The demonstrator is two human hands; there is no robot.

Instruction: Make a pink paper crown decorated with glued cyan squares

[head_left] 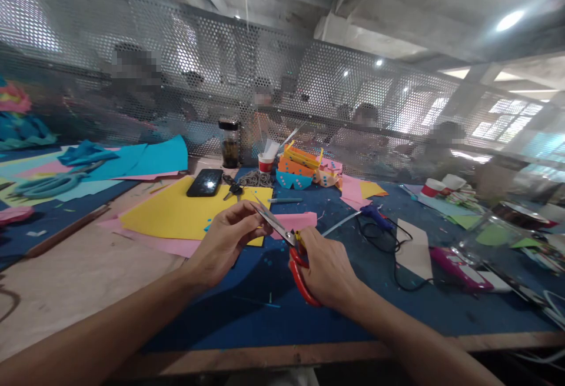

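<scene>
My right hand [326, 268] grips red-handled scissors [282, 236], their open blades pointing up and left. My left hand [229, 236] is closed in a pinch at the blade tips, holding something too small to make out. Both hands hover over a blue mat [273, 309]. Just behind them lie a yellow paper sheet [176, 212] on pink paper and a folded pink piece [295, 221].
A black phone [204, 182], keys, a dark jar [229, 145] and a red-white cup [265, 163] stand behind the yellow sheet. Orange and blue paper crafts [300, 171] sit mid-table. A glue gun [375, 216] with black cord lies right. Teal paper and teal scissors [48, 185] lie left. People sit beyond a perforated screen.
</scene>
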